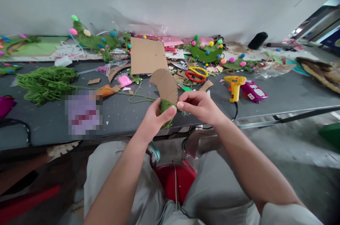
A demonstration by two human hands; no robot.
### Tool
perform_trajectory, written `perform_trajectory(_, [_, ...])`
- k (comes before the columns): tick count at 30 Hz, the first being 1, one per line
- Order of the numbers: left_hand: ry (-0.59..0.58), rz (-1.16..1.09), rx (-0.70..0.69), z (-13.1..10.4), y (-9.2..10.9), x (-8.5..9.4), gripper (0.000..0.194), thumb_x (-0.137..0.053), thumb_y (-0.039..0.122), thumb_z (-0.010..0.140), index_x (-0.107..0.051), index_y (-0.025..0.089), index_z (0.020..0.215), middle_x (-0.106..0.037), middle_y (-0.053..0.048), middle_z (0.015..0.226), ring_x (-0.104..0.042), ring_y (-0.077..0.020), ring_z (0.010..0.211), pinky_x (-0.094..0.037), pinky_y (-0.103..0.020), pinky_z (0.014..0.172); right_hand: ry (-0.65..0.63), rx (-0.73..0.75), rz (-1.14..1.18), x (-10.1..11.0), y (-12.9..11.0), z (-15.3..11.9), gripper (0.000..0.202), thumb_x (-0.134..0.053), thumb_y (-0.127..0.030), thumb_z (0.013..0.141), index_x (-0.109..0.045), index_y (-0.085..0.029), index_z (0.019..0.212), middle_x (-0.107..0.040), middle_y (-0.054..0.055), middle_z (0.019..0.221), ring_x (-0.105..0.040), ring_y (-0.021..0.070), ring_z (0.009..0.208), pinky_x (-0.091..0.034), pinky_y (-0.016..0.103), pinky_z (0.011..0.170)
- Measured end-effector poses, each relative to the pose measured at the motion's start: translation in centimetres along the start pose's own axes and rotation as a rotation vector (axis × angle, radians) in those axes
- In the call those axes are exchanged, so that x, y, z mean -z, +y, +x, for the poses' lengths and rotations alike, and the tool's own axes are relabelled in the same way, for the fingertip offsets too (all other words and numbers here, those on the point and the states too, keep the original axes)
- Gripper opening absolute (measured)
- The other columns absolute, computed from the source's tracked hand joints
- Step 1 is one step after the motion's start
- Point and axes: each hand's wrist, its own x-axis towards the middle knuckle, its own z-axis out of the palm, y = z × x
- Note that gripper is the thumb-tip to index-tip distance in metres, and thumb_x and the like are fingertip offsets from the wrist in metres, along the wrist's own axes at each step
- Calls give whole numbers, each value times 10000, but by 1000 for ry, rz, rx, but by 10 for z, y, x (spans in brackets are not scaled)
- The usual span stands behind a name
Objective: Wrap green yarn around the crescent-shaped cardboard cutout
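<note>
A curved brown cardboard piece [168, 85] is held upright over the table's front edge, its lower end wrapped in green yarn [165, 106]. My left hand [155, 119] grips that wrapped end, thumb across the front. At the piece's right edge my right hand [198, 106] is closed, thumb and index finger pinched together; what they hold is too small to make out. A loose green strand runs left over the table to a big heap of green yarn [47, 83].
On the grey table [252, 106] lie a yellow glue gun [235, 87], a purple packet [254, 91], red and yellow-handled scissors [195, 76], cardboard scraps and a flat cardboard sheet [148, 55]. Green crescents with coloured balls [205, 52] stand behind. Another person's foot shows lower left.
</note>
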Motion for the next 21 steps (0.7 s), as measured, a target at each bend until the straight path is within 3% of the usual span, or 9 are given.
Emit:
perform_trajectory(3, [-21, 144, 6, -3, 4, -1, 454, -868, 363, 717, -674, 185, 1086, -665, -41, 964, -568, -165, 822, -441, -256, 722, -16, 18, 6, 0, 0, 0, 326, -782, -467, 815, -688, -158, 772, -576, -7, 676, -443, 95, 607, -367, 246, 548])
perform_trajectory(5, [-39, 155, -3, -4, 5, -1, 405, -832, 339, 751, -671, 201, 1097, -635, -22, 912, -522, -142, 748, -412, -249, 669, 2, 36, -2, 0, 0, 1, 320, -786, -460, 812, -691, -157, 770, -590, -5, 680, -450, 94, 604, -375, 248, 553])
perform_trajectory(8, [-123, 21, -43, -5, 2, -1, 324, -718, 402, 818, -668, 200, 1066, -573, -13, 807, -458, -134, 653, -365, -261, 584, 50, 47, -17, -1, -1, 1, 294, -769, -441, 835, -701, -157, 800, -624, 4, 698, -483, 96, 610, -395, 251, 568])
perform_trajectory(10, [-157, -82, -74, -5, 2, -2, 324, -632, 473, 837, -667, 171, 948, -575, -39, 787, -451, -143, 627, -362, -282, 562, 55, 32, 4, -2, -1, 1, 293, -739, -448, 864, -699, -160, 828, -665, 21, 725, -550, 115, 645, -443, 266, 611])
perform_trajectory(13, [-102, -171, -78, -5, 4, -7, 414, -568, 544, 832, -660, 141, 851, -629, -95, 829, -479, -149, 600, -384, -304, 549, 82, 27, -2, -3, 1, 1, 313, -710, -473, 885, -695, -163, 851, -689, 35, 747, -596, 135, 684, -475, 286, 655])
perform_trajectory(17, [-1, -242, -75, -6, 8, -11, 483, -551, 563, 836, -700, 114, 935, -669, -118, 855, -540, -160, 589, -421, -300, 512, 186, 48, -127, -3, 4, 1, 319, -726, -472, 874, -707, -156, 835, -657, 22, 741, -524, 109, 650, -416, 261, 594])
perform_trajectory(21, [2, -306, -129, -7, 6, -11, 513, -518, 565, 883, -732, 100, 917, -694, -125, 869, -584, -163, 602, -466, -291, 514, 212, 61, -168, -4, 6, 2, 319, -714, -462, 884, -705, -149, 824, -641, 14, 715, -489, 97, 631, -395, 248, 569])
